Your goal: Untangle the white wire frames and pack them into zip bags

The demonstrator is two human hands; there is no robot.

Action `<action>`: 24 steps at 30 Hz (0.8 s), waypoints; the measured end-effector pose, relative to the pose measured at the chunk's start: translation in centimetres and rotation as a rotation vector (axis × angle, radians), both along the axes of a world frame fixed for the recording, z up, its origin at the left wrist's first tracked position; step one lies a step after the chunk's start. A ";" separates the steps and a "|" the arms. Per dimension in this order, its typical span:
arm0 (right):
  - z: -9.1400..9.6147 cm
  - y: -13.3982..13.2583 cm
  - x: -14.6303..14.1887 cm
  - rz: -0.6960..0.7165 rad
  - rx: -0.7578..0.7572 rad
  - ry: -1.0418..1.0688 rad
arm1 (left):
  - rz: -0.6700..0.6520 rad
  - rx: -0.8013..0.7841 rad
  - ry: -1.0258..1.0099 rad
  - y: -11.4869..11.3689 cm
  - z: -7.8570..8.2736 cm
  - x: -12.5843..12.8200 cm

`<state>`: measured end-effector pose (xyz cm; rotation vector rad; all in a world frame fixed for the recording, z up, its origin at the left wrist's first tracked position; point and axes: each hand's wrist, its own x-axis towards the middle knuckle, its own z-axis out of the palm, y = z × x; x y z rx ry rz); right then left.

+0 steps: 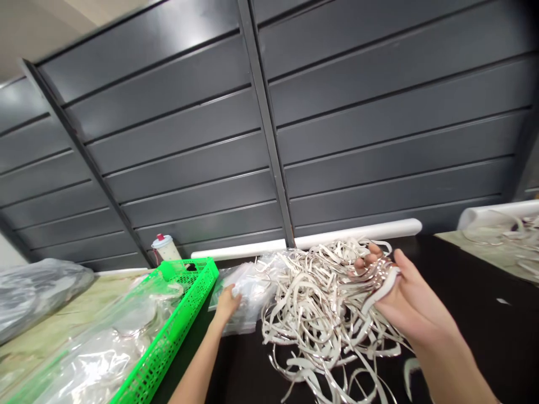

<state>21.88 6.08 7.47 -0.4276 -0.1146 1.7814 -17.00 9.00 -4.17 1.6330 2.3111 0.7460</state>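
Observation:
A tangled heap of curved strips (311,303), pale on one side and shiny metallic on the other, lies on the black tabletop. Palm up at the heap's right side, my right hand (400,303) has its fingers curled round a bundle of these curved strips (377,278). To the left of the heap is a stack of clear plastic bags (252,289). My left hand (228,303) rests on the stack's left part, its fingers bent and gripping the plastic. Its fingertips are partly blurred.
A green perforated basket (177,328) with filled clear bags (105,359) stands at left. Behind it is a cup (166,247) with a red-topped lid. White rolls (357,233) lie along the grey panel wall (202,146). More strips (522,238) lie at far right.

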 end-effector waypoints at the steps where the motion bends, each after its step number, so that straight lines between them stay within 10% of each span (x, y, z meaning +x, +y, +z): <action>1: 0.3 0.0 0.3 0.002 -0.034 0.038 | 0.015 -0.027 0.032 -0.2 -0.5 -1.0; 12: 0.8 -0.4 0.8 -0.028 -0.012 0.044 | 0.036 -0.102 -0.028 -1.2 -2.3 -4.2; 24: -0.8 -0.3 -1.4 -0.178 0.206 -0.071 | 0.088 0.330 -1.025 -2.2 6.0 1.2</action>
